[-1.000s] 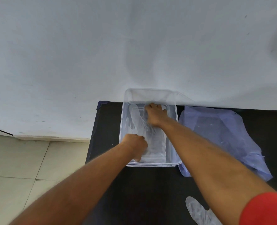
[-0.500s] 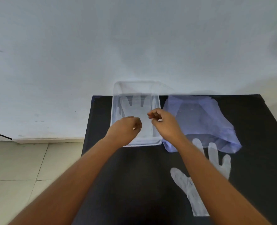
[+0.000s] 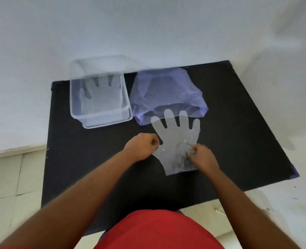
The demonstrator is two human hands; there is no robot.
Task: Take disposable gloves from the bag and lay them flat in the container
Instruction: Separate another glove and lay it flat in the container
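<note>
At the near edge, a red garment (image 3: 157, 230) is seen, with two bare forearms reaching forward over the black table (image 3: 80, 168). A clear disposable glove (image 3: 175, 139) is spread flat on the table, fingers pointing away, cuff toward the person. Its left edge near the cuff is pinched by the left hand (image 3: 142, 148), fingers curled closed on the film. Its right edge is gripped by the right hand (image 3: 203, 156), likewise closed on the plastic, which is crumpled there. The two hands are set apart, with the glove's palm stretched between them.

Just beyond the glove's fingertips, a translucent purple bag (image 3: 168, 92) is found, its open mouth facing the person; the fingertips touch or overlap its near rim. To the left of the bag, just beside it, a clear plastic container (image 3: 73, 97) is placed on the table, and another glove (image 3: 100, 97) is laid flat on its bottom, fingers pointing away. A white wall (image 3: 148, 29) is seen behind the table.
</note>
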